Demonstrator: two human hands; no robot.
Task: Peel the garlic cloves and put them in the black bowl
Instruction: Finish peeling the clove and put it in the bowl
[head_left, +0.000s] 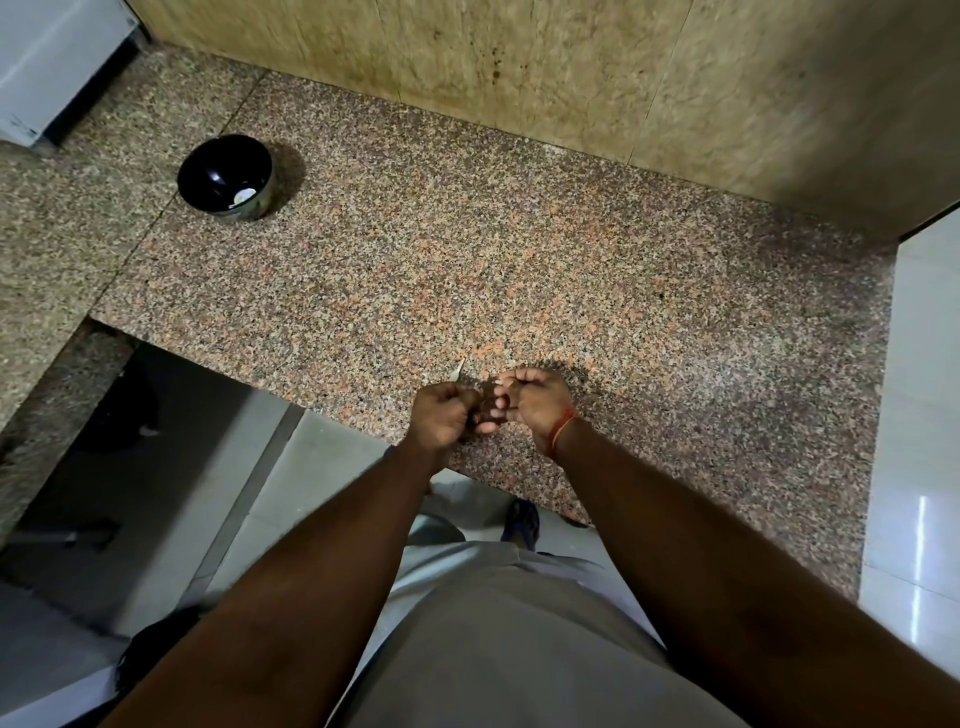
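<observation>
Garlic is what I'm working on, though the clove itself is hidden between my two hands at the near edge of the tabletop (519, 249). My left hand (444, 415) is curled with its fingertips drawn in toward the right, and my right hand (535, 400) is curled facing it; both grips seem to pinch the clove between them, but I can't see it plainly. A pale sliver of what looks like skin (459, 370) sticks up just beyond my left knuckles. I'd judge a clove to be light, firm and a bit slippery once bare, with papery skin that tears (best caught at the tip and pulled down the length). The black bowl (224, 176) sits well apart near the far left corner, with something pale already inside. Between my hands and the bowl lies open stone, so the carry is unobstructed; the near edge drops off right beneath my wrists.
</observation>
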